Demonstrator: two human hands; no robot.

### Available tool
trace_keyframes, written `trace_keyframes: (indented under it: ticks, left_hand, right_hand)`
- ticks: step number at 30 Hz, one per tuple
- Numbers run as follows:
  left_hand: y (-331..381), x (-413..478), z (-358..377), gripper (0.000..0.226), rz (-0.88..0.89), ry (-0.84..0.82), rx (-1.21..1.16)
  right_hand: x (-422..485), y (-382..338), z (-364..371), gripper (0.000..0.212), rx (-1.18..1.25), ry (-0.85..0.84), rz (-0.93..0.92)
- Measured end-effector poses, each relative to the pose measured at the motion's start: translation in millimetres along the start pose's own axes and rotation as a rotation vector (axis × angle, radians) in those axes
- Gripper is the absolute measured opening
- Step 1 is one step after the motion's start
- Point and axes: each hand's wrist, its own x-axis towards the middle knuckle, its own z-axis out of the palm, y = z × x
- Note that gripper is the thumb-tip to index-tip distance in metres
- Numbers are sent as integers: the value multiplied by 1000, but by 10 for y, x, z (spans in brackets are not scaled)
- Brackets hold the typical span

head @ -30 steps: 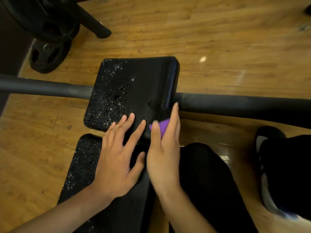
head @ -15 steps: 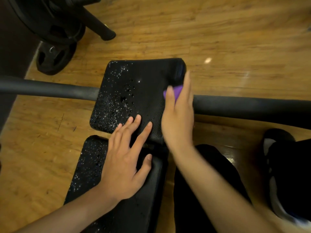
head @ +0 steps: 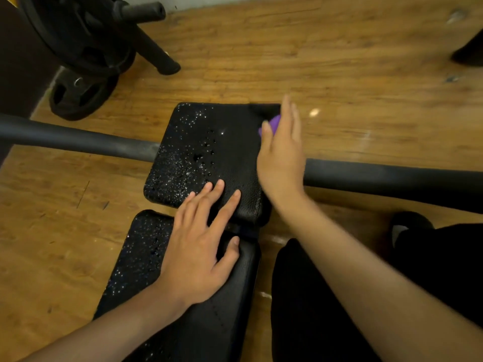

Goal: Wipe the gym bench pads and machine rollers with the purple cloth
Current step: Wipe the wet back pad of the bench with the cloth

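Observation:
A black bench pad lies in the middle, speckled with water droplets on its left half. A second, nearer pad continues toward me, also wet along its left side. My right hand presses the purple cloth with straight fingers onto the far right corner of the far pad; only a small purple patch shows beside the fingers. Spread flat, my left hand rests across the gap between the two pads. A long black foam roller bar runs left to right under the far pad.
Black weight plates and a rack leg stand at the upper left on the wooden floor. My dark-trousered leg and a shoe sit right of the bench.
My right hand has slid the purple cloth away from me along the right edge of the far pad, from its near end to its far corner. The left hand has stayed put.

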Motion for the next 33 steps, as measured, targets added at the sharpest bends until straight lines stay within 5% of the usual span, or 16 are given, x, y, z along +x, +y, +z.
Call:
trace_keyframes:
  ticks: [4, 12, 18, 23, 28, 33]
  left_hand:
    - [-4, 36, -27, 68, 5, -17, 20]
    - [-55, -12, -61, 70, 15, -13, 13]
    - [-49, -52, -32, 75, -7, 29, 9]
    - [13, 13, -47, 80, -95, 60, 102]
    - [49, 0, -40, 84, -136, -8, 111]
    - [68, -24, -72, 87, -157, -22, 61]
  right_hand:
    - [-664, 46, 9, 63, -201, -71, -116]
    - [624, -152, -167, 42, -789, -273, -402]
    - [775, -192, -734, 58, -690, -703, -545]
    - [1132, -431, -446, 28, -759, -710, -558]
    - [1464, -649, 46, 33, -748, -918, -474]
    - [1257, -234, -549, 46, -685, -883, -766]
